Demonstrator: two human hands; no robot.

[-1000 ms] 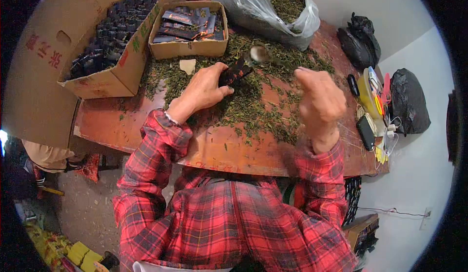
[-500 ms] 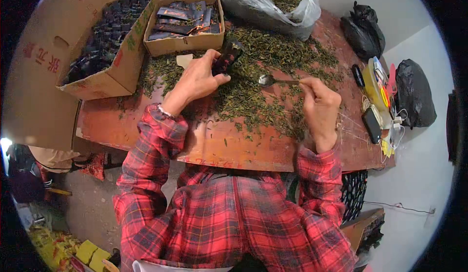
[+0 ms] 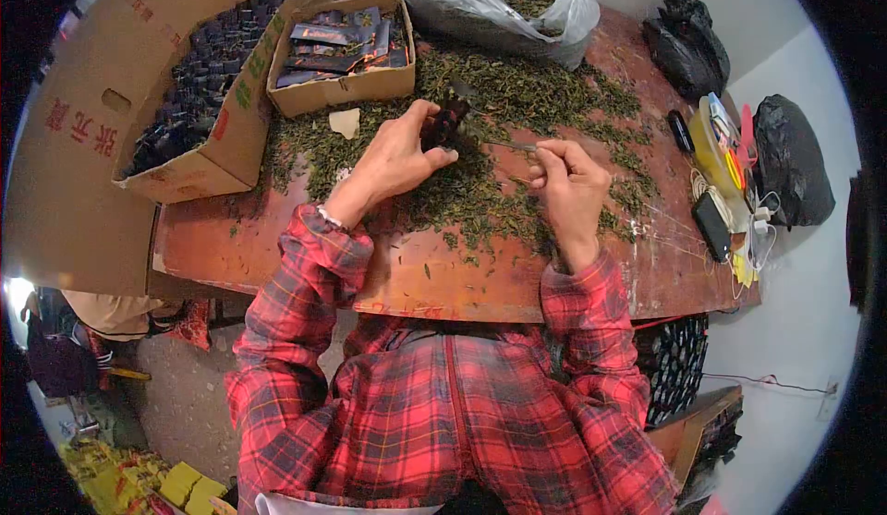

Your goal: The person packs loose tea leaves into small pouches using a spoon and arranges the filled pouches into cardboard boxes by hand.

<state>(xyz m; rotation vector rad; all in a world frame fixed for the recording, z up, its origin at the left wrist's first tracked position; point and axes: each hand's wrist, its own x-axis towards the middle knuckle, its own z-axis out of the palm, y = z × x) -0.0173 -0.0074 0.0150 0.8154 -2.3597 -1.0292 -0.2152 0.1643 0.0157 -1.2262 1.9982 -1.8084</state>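
My left hand (image 3: 395, 157) is closed around a small dark packet (image 3: 446, 122), held tilted just over the table. Between the fingers of my right hand (image 3: 571, 190) is the handle of a metal spoon (image 3: 508, 145). The spoon points left toward the packet, and its bowl is blurred beside the packet, so its contents cannot be made out. Under and around both hands lie loose dried leaves (image 3: 536, 95), dark green and brown, spread over the reddish wooden table (image 3: 443, 284).
A small carton (image 3: 342, 96) holds flat dark packets; a larger carton (image 3: 199, 169) left of it is packed with upright ones. Behind the leaves stands a clear plastic bag (image 3: 499, 30) of leaves. At right are a phone (image 3: 710, 229), a yellow container (image 3: 710, 159) and black bags (image 3: 793, 164).
My right hand has moved left, bringing the spoon up to the packet. My left hand has shifted slightly right and still holds the packet. The camera view has turned a little.
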